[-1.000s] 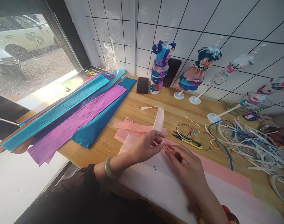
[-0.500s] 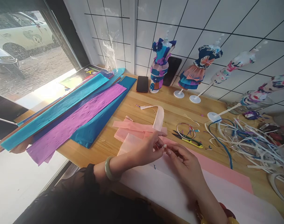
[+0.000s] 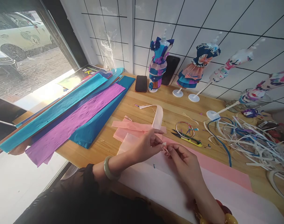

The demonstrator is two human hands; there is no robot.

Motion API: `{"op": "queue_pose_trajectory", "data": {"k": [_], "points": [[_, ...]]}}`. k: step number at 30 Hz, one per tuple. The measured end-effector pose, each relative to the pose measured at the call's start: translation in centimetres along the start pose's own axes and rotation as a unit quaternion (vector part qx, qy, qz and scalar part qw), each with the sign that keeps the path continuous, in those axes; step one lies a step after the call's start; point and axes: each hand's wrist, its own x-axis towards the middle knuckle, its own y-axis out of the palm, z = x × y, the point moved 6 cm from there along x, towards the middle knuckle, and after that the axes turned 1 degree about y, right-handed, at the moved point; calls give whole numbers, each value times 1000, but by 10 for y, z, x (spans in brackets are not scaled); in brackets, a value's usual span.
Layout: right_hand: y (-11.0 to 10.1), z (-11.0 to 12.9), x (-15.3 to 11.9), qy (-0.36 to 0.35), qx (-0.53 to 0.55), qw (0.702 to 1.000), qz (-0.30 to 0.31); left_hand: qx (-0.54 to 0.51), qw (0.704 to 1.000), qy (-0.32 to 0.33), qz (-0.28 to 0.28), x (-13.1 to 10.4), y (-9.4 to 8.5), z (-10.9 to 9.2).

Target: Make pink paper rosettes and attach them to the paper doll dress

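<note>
A small pleated piece of pink paper is held up between my two hands, its folds fanned a little. My right hand pinches its right side between thumb and fingers. At its left edge, the thumb and a fingertip of my left hand close on the paper, with the other fingers curled above. Below both hands lie sheets of pale pink paper. A curled light pink strip and some flat pink strips lie just beyond my left hand.
Yellow-handled thread snips and a ring of thin wire lie beyond my right hand. Tangled paper strips heap at right. Folded blue and purple crepe paper covers the left. Dressed mini mannequins and a phone line the wall.
The pleated paper shows more between my fingers, its folds spread wider than before. My right hand has shifted slightly, and the view has moved a little.
</note>
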Motion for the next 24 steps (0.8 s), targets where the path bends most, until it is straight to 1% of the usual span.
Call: {"op": "queue_pose_trajectory", "data": {"k": [2, 5, 7, 9, 15, 19, 24], "points": [[1, 1, 0, 0, -5, 1000, 6, -4, 1000, -4, 5, 0, 1, 1], [1, 5, -1, -19, -22, 1000, 10, -5, 1000, 1, 18, 0, 2, 1], [1, 7, -2, -31, -32, 999, 8, -16, 1000, 1, 20, 0, 3, 1], [0, 7, -2, -32, -30, 999, 0, -33, 999, -12, 18, 0, 3, 2], [-2, -1, 0, 5, 26, 1000, -16, -75, 995, -68, 11, 1, 2, 4], [-3, 0, 0, 13, 49, 998, -26, -101, 991, -82, 28, 1, 4, 7], [-3, 2, 0, 15, 57, 998, -30, -92, 990, -90, 50, 1, 7, 9]]}}
